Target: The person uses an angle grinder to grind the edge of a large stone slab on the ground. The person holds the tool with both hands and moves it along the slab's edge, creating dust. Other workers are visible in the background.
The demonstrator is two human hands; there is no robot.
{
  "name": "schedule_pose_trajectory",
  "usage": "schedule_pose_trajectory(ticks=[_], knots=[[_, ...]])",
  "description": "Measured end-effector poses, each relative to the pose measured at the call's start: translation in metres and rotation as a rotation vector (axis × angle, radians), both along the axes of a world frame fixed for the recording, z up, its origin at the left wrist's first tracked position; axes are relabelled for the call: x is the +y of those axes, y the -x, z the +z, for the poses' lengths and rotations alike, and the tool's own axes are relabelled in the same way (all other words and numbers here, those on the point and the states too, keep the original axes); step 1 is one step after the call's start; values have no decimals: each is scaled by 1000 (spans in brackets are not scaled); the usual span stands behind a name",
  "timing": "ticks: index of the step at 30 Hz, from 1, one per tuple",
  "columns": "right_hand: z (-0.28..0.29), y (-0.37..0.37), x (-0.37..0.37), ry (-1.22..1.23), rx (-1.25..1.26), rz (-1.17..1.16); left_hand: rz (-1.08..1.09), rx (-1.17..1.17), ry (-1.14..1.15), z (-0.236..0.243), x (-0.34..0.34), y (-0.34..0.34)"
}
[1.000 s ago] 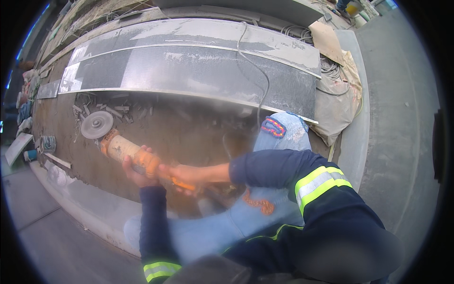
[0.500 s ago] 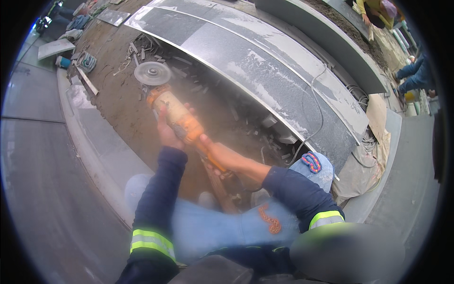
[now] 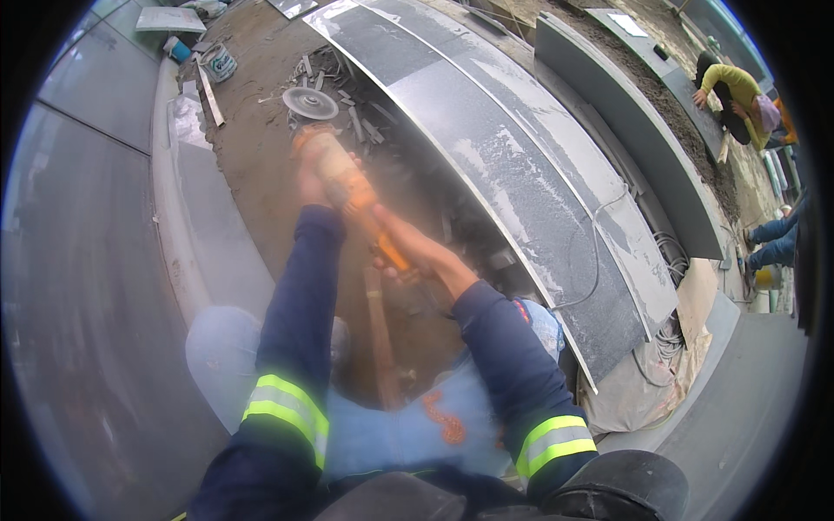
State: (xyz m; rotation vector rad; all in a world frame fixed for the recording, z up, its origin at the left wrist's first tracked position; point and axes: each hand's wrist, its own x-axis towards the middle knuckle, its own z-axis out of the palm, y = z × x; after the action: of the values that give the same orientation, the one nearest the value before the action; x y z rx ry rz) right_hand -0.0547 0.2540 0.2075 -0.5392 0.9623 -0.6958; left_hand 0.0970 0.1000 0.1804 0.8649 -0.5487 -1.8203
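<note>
I hold an orange angle grinder out ahead of my knees. My left hand is wrapped round the front part of its body, partly hidden in haze. My right hand grips the orange rear handle. The grey disc is beside small broken offcuts on the dirt, below the edge of long grey stone slabs; whether it touches anything I cannot tell. Beneath the tool a wooden strip lies between my denim-clad legs. Dust blurs the area round the tool.
Buckets, a white board and a wooden strip are at the upper left. An upright slab, cables and a plastic sheet are at the right. Beyond, a person in yellow crouches; another's denim leg shows.
My view has turned and my arms now reach straighter forward. The grinder points more away from me, its disc higher in the picture. The co-worker in yellow has come further into view.
</note>
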Motion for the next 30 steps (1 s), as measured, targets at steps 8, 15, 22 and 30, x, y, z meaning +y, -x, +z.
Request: schedule_pose_trajectory(ticks=[8,15,22,30], knots=[[-33,14,-13,-205,58,15,-4,188,-60,-44,7,10],[-56,31,-48,-255,410,-55,174,326,-207,-99,-11,43],[-49,28,-43,-234,419,-101,153,284,-281,-106,-10,54],[-10,2,-52,-15,789,-69,84,365,-342,-97,-23,56]])
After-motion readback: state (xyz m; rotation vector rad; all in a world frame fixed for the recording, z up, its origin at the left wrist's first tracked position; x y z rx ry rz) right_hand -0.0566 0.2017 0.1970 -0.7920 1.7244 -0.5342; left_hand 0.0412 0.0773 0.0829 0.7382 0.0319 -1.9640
